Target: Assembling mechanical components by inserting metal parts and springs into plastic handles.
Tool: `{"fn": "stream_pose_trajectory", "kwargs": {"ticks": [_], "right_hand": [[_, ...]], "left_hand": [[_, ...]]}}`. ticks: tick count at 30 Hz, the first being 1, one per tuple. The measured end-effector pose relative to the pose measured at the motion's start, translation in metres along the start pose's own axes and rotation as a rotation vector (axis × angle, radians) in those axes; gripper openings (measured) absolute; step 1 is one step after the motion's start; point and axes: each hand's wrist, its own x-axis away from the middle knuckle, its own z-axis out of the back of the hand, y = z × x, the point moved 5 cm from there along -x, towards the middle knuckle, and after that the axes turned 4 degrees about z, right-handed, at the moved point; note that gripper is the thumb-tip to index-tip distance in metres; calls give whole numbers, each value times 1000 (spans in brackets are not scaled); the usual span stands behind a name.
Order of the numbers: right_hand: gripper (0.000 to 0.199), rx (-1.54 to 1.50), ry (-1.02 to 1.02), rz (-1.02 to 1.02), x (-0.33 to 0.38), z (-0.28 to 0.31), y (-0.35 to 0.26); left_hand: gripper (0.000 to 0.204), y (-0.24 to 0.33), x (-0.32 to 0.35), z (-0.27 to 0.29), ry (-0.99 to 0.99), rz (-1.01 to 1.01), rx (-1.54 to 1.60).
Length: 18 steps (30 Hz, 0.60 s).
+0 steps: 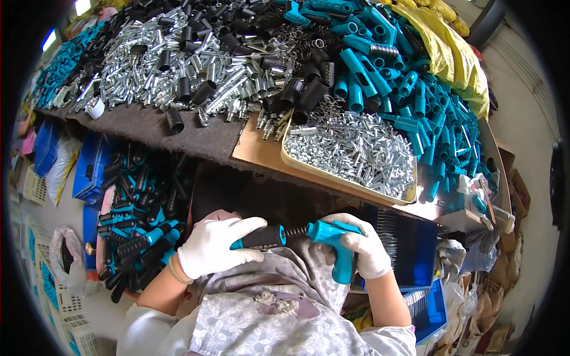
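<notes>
Head: one spring (295,231), axis left-right
Left hand (215,247): grasping one cylinder (263,238), spring's left
Right hand (369,249): grasping one handle (331,237), nose springward

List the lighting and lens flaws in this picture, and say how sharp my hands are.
Head view: black corners and curved distortion toward the rim; head view: two washed-out bright panels at upper left, a glare spot by the right end of the tray, deep shadow under the workbench; head view: left hand and right hand fairly sharp.
</notes>
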Motion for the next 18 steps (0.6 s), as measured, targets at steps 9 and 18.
{"fn": "stream_pose_trajectory", "kwargs": {"ticks": [9, 18], "right_hand": [[51, 265, -111, -199, -2, -3, -8], [42, 1752, -513, 1144, 26, -82, -15]], "left_hand": [[56, 14, -3, 8, -107, -91, -113], [62, -37, 25, -67, -774, 35, 690]]}}
